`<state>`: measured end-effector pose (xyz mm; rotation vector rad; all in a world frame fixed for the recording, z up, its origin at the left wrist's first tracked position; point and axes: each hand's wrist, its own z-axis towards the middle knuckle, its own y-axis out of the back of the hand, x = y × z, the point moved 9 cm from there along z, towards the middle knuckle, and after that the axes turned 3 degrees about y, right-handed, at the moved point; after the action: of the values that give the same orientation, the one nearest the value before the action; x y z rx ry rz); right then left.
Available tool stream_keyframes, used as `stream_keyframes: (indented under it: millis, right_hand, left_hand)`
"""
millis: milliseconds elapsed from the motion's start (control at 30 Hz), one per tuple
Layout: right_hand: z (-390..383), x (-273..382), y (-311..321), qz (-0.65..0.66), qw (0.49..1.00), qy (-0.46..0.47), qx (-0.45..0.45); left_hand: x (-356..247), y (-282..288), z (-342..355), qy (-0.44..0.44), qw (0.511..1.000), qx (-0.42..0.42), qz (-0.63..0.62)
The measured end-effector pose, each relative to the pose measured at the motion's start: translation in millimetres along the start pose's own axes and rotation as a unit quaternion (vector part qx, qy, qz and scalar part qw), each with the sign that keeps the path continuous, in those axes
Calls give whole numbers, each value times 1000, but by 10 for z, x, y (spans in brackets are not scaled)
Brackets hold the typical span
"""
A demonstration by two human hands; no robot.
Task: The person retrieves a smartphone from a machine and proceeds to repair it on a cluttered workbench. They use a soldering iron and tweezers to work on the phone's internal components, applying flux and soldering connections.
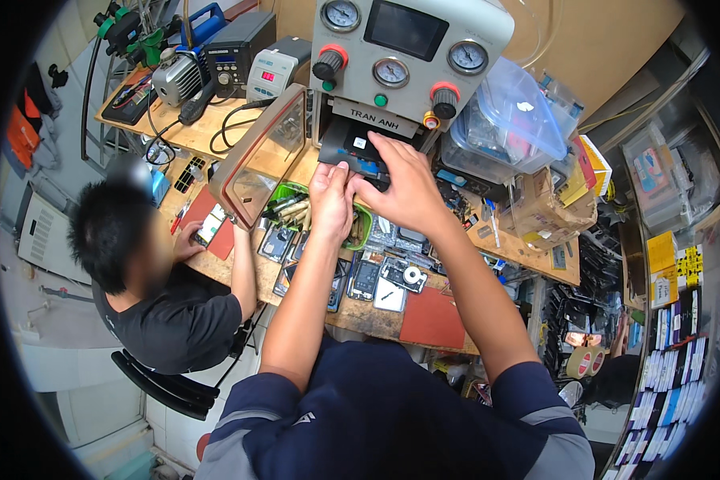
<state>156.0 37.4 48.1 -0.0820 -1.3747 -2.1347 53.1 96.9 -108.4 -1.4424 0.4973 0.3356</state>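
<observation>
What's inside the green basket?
Tan stick-like pieces, perhaps tool handles, show in the green basket. The left hand and forearm cover its middle; its bottom is hidden.

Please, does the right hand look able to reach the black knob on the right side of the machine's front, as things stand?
Probably yes: the right hand is below and slightly left of the black knob, and nothing visible covers it.

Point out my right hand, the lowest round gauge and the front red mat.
Right hand (406,186), head view: back of the hand.
Lowest round gauge (391,73), head view: dial face.
Front red mat (434,318), head view: its middle.
</observation>
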Motion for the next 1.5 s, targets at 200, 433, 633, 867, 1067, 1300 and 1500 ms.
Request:
stream_keyframes:
  millis: [200, 433, 633, 867, 1067, 1300, 1500]
  right_hand:
    - [342, -92, -173, -45, 994, -29, 94]
    - [396, 6, -127, -147, 979, 22, 142]
    - [328, 113, -90, -177, 974, 41, 134]
    - [352, 172, 87, -158, 976, 17, 151]
    - [429, 126, 239, -92, 977, -33, 191]
    - [366, 249, 196, -223, 963, -14, 152]
    - [346, 363, 275, -309, 949, 30, 62]
  left_hand:
    - [79, -163, 68, 4, 992, 28, -124]
    - [214, -288, -30, 51, 985, 24, -161]
    - [297, -343, -10, 47, 991, 99, -81]
    - [247, -579, -123, -11, 983, 133, -123]
    - [208, -618, -91, 7, 979, 164, -124]
    - [257, -386, -145, 31, 995, 40, -86]
    - [244, 40, -243, 66, 988, -129, 52]
